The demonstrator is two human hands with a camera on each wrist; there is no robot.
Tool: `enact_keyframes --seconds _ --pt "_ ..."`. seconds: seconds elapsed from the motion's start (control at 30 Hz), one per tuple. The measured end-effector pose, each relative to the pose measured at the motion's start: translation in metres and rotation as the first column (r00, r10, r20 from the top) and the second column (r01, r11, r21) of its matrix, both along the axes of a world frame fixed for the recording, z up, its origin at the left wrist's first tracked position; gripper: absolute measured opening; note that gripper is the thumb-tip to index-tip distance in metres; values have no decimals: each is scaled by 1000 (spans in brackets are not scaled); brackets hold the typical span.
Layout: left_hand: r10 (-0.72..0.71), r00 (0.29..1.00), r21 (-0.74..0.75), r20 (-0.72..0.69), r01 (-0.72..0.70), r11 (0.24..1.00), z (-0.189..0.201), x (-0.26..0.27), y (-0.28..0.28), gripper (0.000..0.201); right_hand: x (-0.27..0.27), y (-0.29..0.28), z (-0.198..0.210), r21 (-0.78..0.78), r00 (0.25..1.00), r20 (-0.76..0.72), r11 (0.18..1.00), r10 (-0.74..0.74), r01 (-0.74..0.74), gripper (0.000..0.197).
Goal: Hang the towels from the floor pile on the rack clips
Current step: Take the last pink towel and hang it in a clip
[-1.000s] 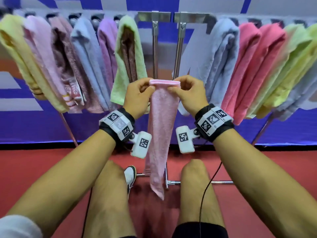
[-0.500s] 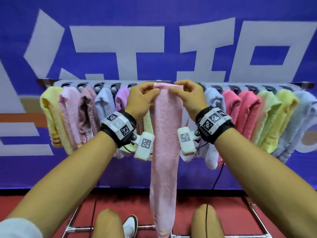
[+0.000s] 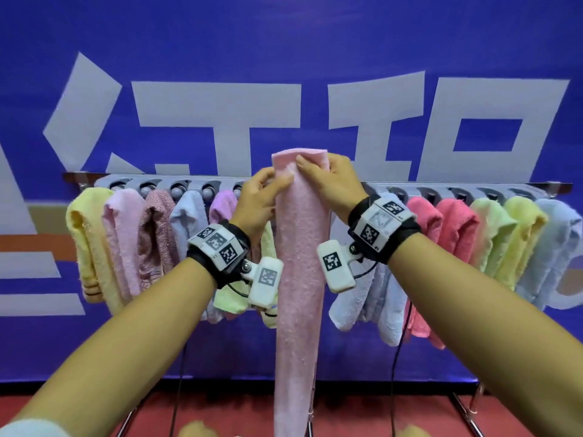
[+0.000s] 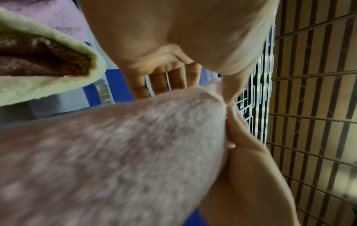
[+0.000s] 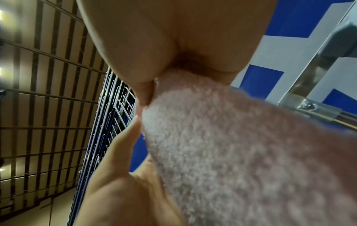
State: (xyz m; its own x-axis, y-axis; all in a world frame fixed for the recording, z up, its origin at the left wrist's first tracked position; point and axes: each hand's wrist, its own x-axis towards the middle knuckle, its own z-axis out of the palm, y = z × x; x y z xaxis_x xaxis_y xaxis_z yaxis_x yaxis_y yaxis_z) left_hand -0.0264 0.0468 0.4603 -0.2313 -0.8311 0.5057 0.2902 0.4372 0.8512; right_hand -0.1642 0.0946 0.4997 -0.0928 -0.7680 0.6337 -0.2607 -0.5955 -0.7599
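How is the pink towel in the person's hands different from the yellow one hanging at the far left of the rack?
The pink towel is held up by the left hand and right hand, its top above the rack bar; the yellow towel hangs below it. The pink towel falls long and narrow, while the yellow towel hangs shorter and doubled over. Both are fluffy terry cloth.

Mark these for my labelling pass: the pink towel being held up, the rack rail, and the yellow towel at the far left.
pink towel [image 3: 299, 263]: head view, middle of its hanging length.
rack rail [image 3: 473, 185]: head view, bare metal stretch right of the hands.
yellow towel [image 3: 83, 244]: head view, its front fold.
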Motion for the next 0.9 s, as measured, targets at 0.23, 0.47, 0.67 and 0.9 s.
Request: enact_keyframes --seconds 0.23,0.47,0.67,0.9 --pt "-161 945 152 284 122 981 -59 -9 -9 60 -11 -22 33 -19 981 89 984 -174 176 16" --pt "-320 862 206 393 256 944 -68 15 -8 12 -96 -38 30 152 771 180 791 -611 592 37" --pt "-328 910 200 254 283 938 -21 15 -2 20 -102 -36 -25 308 771 -66 722 -633 619 49" --pt "-421 839 248 346 350 903 -18 1 7 16 -13 -13 -54 557 953 173 773 249 -303 58"
